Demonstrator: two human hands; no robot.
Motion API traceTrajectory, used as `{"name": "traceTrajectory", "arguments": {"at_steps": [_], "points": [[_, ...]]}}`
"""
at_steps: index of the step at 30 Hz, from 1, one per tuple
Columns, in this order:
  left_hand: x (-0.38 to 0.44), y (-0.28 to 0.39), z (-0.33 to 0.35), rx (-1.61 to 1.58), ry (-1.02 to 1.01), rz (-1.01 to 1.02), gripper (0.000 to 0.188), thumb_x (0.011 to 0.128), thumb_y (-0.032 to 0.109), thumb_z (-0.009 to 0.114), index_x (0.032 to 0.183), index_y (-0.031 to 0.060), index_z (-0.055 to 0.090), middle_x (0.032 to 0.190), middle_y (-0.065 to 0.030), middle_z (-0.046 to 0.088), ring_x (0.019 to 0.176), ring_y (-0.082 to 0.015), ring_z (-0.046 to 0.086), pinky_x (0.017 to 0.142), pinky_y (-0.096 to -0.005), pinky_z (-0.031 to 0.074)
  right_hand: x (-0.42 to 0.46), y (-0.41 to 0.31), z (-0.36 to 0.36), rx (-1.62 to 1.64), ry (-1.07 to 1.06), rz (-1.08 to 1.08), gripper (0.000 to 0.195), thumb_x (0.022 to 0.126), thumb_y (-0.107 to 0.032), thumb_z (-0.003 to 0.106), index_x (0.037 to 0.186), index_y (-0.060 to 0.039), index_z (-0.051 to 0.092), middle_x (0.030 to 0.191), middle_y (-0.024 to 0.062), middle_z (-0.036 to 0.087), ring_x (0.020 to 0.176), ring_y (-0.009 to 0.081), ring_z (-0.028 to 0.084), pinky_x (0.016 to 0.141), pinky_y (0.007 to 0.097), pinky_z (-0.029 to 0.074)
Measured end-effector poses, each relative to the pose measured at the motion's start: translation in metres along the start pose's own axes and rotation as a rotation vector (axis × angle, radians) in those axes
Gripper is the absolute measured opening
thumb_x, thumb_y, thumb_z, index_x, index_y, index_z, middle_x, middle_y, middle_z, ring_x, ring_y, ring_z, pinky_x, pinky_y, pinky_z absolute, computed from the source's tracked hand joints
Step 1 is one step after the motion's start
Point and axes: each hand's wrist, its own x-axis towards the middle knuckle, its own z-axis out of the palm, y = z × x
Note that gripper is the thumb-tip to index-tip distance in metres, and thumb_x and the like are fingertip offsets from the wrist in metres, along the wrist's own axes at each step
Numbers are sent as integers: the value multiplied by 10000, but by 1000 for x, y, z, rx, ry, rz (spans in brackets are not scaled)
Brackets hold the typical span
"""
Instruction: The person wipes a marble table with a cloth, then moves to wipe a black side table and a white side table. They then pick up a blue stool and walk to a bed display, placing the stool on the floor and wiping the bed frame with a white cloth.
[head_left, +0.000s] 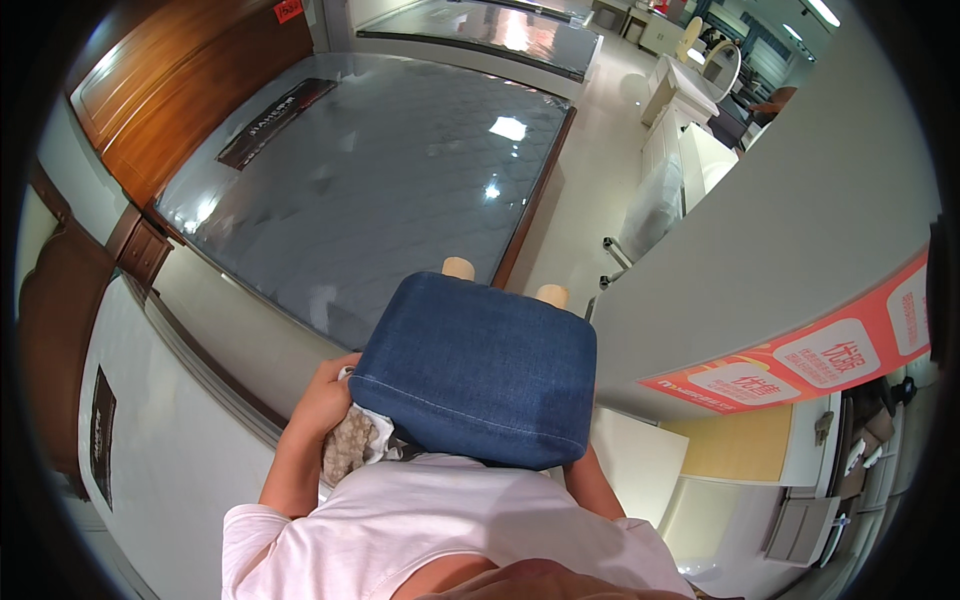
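A blue fabric-covered stool (480, 360) with pale round wooden legs (553, 295) is held against the person's front, its padded seat facing the camera. My left hand (330, 394) grips its left side, with a white cloth at the fingers. Beneath that hand hangs a beige fluffy thing (349, 442), partly hidden by the stool and arm. My right hand is hidden behind the stool's right side; only the forearm shows below it.
Ahead stands a wooden bed with a plastic-wrapped grey mattress (375, 180). Another wrapped mattress (172, 450) lies at the left, near a brown nightstand (144, 246). A grey column or panel (750, 247) with a red printed band rises close at the right. White dressers (679, 97) stand beyond.
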Motion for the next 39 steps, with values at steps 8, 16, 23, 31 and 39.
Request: {"name": "traceTrajectory", "arguments": {"at_steps": [8, 16, 23, 31, 39], "points": [[17, 12, 5, -3, -80, -7, 307, 905, 50, 554, 1169, -43, 680, 1075, -104, 723, 993, -168, 642, 905, -277, 484, -4, -5, -4, -62, 132, -34, 297, 943, -170, 606, 1183, -12, 532, 1065, 113, 601, 963, 194, 589, 836, 336, 495], [25, 9, 4, -16, -135, 16, 298, 898, 46, 548, 1145, -48, 686, 1047, -109, 730, 965, -166, 645, 887, -279, 489, -16, -4, -8, -93, 129, -65, 232, 994, -166, 524, 1188, -38, 531, 1055, 83, 593, 949, 155, 578, 827, 305, 495], [25, 3, -2, -8, -137, 57, 298, 889, 54, 564, 1139, -52, 685, 1029, -106, 734, 953, -163, 649, 881, -281, 492, -17, 9, -2, 600, 138, 121, 229, 1019, -162, 484, 1213, -50, 528, 1048, 66, 591, 938, 142, 580, 824, 286, 495], [16, 3, -9, 12, -120, 23, 308, 902, 59, 561, 1161, -61, 678, 1026, -115, 731, 954, -167, 651, 868, -280, 496, -27, -10, 10, 52, 144, -69, 323, 986, -202, 542, 1247, -15, 513, 1110, 94, 571, 1026, 185, 563, 915, 322, 462], [18, -6, -11, 16, -125, 16, 314, 908, 54, 543, 1169, -62, 675, 1035, -112, 730, 951, -163, 651, 865, -276, 496, -42, -18, 14, -14, 143, -18, 367, 1019, -246, 477, 1304, -15, 474, 1184, 93, 534, 1071, 187, 540, 953, 319, 445]]}}
